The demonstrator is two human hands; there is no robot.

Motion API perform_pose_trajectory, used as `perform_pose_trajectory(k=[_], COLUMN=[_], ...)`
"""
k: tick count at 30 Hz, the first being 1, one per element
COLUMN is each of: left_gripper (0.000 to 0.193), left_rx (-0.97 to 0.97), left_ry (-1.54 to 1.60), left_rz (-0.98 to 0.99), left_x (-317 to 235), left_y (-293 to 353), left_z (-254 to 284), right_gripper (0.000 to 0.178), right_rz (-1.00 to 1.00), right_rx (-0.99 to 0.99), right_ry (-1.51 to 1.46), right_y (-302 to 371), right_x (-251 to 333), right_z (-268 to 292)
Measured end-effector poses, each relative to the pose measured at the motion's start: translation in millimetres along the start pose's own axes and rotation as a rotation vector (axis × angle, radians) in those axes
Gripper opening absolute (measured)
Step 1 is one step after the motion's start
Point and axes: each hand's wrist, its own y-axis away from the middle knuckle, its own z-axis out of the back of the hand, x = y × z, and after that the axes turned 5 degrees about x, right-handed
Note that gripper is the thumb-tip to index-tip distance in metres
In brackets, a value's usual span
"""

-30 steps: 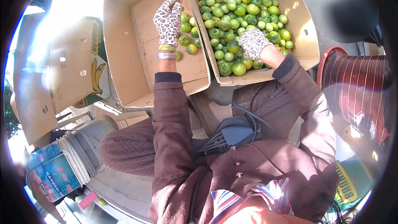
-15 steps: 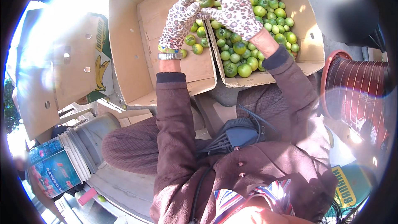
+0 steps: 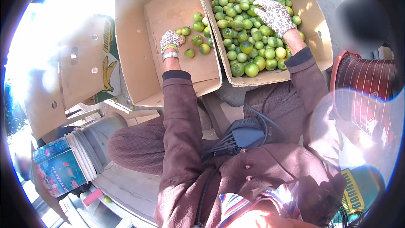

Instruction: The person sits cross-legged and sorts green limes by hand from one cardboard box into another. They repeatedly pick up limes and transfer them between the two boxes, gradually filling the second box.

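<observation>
Both my hands wear white gloves with a leopard print. My left hand [image 3: 171,41] is low inside the left cardboard box [image 3: 148,26], its fingers curled in; whatever they close on is hidden. Beside it lie several green tomatoes [image 3: 196,40], grouped toward the dividing wall. My right hand [image 3: 275,15] is over the heap of green tomatoes [image 3: 241,38] in the right cardboard box [image 3: 317,38]. Its fingers are stretched apart across the fruit, and no tomato shows gripped in them. A few of the tomatoes have yellowish or orange patches.
A banana carton [image 3: 80,59] stands left of the boxes. Below it are a grey bucket [image 3: 107,131] and a blue printed bucket [image 3: 59,166]. A large red-brown spool [image 3: 363,97] stands at the right. A dark blue pouch with straps [image 3: 249,135] rests on my lap.
My hands were together above the dividing wall with a greenish tomato between them. They have parted: the left went down into the left box, the right onto the heap in the right box.
</observation>
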Motion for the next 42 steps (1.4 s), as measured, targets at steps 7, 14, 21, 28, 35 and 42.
perform_pose_trajectory(k=[7,14,21,28,35,42], left_gripper=[0.027,0.026,0.025,0.024,0.03,0.022], left_rx=[0.411,-0.037,-0.328,-0.266,-0.433,-0.288], left_ry=[0.032,-0.015,0.649,0.744,0.691,1.364], left_rz=[-0.194,-0.124,-0.262,-0.407,-0.39,-0.447], left_x=[-2,15,-23,-25,-20,-36], left_y=[-5,-17,19,16,3,32], left_z=[-23,-14,32,27,16,35], right_gripper=[0.035,0.031,0.026,0.027,0.018,0.037], right_rz=[-0.284,-0.395,-0.406,-0.449,-0.385,-0.551], right_rx=[-0.092,0.218,0.731,0.872,0.596,0.487], right_ry=[-0.137,0.081,0.291,0.364,0.395,0.144], right_y=[-6,7,20,23,58,53], right_x=[-40,-80,-47,-24,-29,11], right_z=[28,33,26,22,15,56])
